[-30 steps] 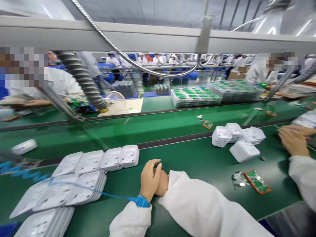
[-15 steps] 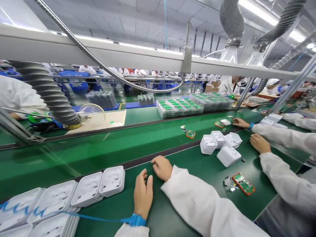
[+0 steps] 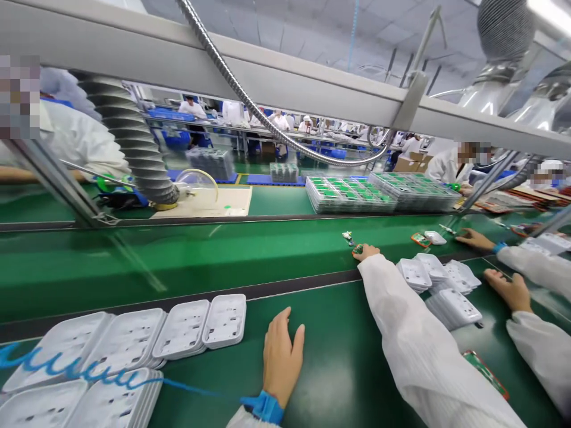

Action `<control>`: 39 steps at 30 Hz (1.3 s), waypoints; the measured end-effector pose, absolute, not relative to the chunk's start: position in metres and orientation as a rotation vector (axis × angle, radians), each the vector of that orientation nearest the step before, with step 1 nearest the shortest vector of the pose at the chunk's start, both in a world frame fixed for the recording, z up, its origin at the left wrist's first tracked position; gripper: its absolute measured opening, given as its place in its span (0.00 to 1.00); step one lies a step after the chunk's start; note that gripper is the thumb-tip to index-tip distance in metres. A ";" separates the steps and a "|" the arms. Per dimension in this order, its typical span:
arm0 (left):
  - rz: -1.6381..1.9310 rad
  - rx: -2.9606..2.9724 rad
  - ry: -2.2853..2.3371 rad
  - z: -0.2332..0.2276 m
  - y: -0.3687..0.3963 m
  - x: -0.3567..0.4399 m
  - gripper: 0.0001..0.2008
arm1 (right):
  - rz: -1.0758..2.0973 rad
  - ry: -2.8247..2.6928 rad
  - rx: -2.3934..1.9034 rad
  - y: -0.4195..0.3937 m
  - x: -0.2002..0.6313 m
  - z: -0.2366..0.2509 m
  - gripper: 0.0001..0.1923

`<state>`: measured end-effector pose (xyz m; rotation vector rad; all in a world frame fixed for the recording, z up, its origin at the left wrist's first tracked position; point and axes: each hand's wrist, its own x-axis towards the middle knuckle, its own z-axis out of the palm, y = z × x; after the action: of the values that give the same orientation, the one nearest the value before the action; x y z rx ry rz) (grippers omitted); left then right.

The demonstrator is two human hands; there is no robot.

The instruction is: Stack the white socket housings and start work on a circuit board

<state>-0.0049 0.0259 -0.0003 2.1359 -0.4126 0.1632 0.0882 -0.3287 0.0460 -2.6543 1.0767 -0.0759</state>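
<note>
Stretched over the green belt, my right hand (image 3: 368,252) has its fingers closed at the edge of a small green circuit board (image 3: 357,249) with an orange rim. The fingers partly cover the board. Just beyond it lies a small white and metal part (image 3: 348,238). My left hand (image 3: 282,356) rests above the green worktop with fingers extended and thumb apart, holding nothing. A blue wrist strap (image 3: 262,406) circles that wrist. To its left stand stacked white plastic housings (image 3: 225,321), hollow side up, in two rows.
At right, a co-worker's hands (image 3: 511,289) are beside more stacked white housings (image 3: 455,306). Another orange-rimmed board (image 3: 486,373) lies partly behind my right sleeve. Trays of green boards (image 3: 352,193) stand beyond the belt (image 3: 267,244). A coiled blue cord (image 3: 111,377) crosses the left housings.
My right hand has moved forward and right from beside my left hand to the board on the belt. My left hand stays open. The view has shifted leftward.
</note>
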 end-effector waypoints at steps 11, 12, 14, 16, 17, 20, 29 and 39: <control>0.207 2.118 -0.496 0.005 0.029 -0.002 0.13 | 0.100 0.517 -2.329 -0.246 0.069 0.042 0.14; 0.214 2.116 -0.503 0.006 0.029 -0.001 0.12 | 0.110 0.468 -2.299 -0.231 0.052 0.040 0.13; 0.217 2.125 -0.517 0.008 0.029 0.000 0.10 | 0.123 0.377 -2.273 -0.203 0.013 0.033 0.10; 0.207 2.143 -0.535 0.010 0.028 0.000 0.09 | 0.099 0.197 -2.336 -0.180 -0.024 0.026 0.09; 0.200 2.155 -0.545 0.011 0.028 0.001 0.09 | 0.055 0.142 -2.398 -0.171 -0.038 0.024 0.10; 0.194 2.221 -0.514 0.014 0.030 0.000 0.09 | -0.199 0.056 -2.540 -0.156 -0.054 0.021 0.07; -0.067 2.590 -0.437 0.040 0.069 -0.026 0.09 | -0.234 -0.445 -2.623 -0.137 -0.034 0.007 0.10; -0.062 2.880 -0.718 0.044 0.043 -0.059 0.08 | -0.483 -0.159 -2.242 -0.137 -0.055 0.007 0.06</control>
<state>-0.0588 0.0426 0.0441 2.8800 -0.7176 -0.0618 -0.0555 -0.1374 0.0071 -2.2422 -0.1591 -0.4831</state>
